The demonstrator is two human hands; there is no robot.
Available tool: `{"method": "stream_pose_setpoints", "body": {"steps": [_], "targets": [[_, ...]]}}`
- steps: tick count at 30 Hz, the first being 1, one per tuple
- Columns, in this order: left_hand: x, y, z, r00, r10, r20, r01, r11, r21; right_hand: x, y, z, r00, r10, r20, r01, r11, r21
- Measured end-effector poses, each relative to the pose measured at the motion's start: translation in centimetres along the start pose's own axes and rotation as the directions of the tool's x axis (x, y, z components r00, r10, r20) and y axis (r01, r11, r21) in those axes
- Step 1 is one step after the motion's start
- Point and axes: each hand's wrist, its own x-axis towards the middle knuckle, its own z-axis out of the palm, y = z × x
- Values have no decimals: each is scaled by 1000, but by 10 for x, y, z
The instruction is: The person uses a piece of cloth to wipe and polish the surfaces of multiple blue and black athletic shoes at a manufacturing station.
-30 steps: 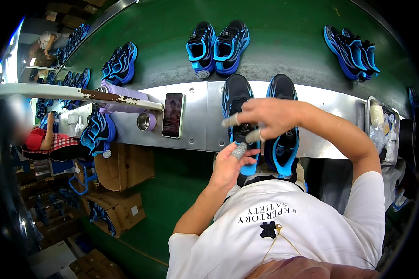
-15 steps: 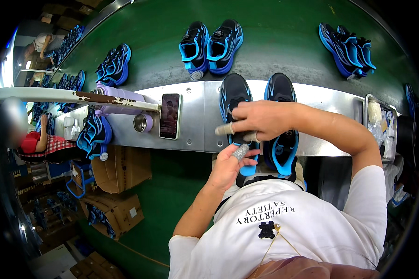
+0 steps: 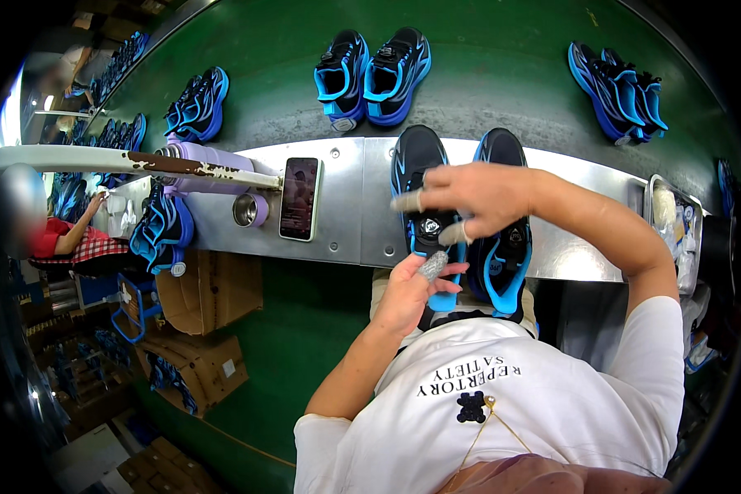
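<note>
A pair of black and blue sneakers stands on the metal ledge in front of me, toes pointing away. My left hand (image 3: 412, 290) is at the collar of the left sneaker (image 3: 420, 151), its fingers apart over the opening and one digit wrapped in silver-grey tape. Slightly blurred, my right hand (image 3: 482, 200) hovers over that sneaker's upper with fingers spread and beige covers on two of them. Between the hands shows a round dark dial (image 3: 430, 228) on the tongue. The right sneaker (image 3: 502, 150) stands alongside, partly hidden under my right hand and wrist.
More sneaker pairs (image 3: 369, 78) stand on the green belt (image 3: 486, 66). Left on the ledge lie a phone (image 3: 300, 199), a purple bottle (image 3: 214, 160) and its cup (image 3: 250, 211), beneath a worn white bar (image 3: 82, 160). A metal tray (image 3: 675, 218) is right. Another person (image 3: 66, 239) sits far left.
My right hand has lifted slightly and shifted right, its fingers spreading, and the dial has come into sight. My left hand has stayed almost where it was.
</note>
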Motion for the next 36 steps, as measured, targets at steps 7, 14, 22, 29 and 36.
{"method": "stream_pose_setpoints", "body": {"steps": [7,14,22,29,36], "targets": [[2,-5,7,997,57,-46,-56,998,10,7,-3,17,984,-154,89,166,976,-140],[3,-5,12,992,89,-92,-85,995,46,1,-11,35,989,123,-85,-122,992,19],[4,-7,1,998,43,-36,-41,998,47,6,-1,19,970,-243,-28,234,957,-171],[4,-5,12,992,73,-106,-67,996,62,-1,-21,54,943,229,-243,-250,966,-60],[1,0,12,992,-19,-128,22,999,24,23,44,6,838,490,-242,-486,870,81]]}}
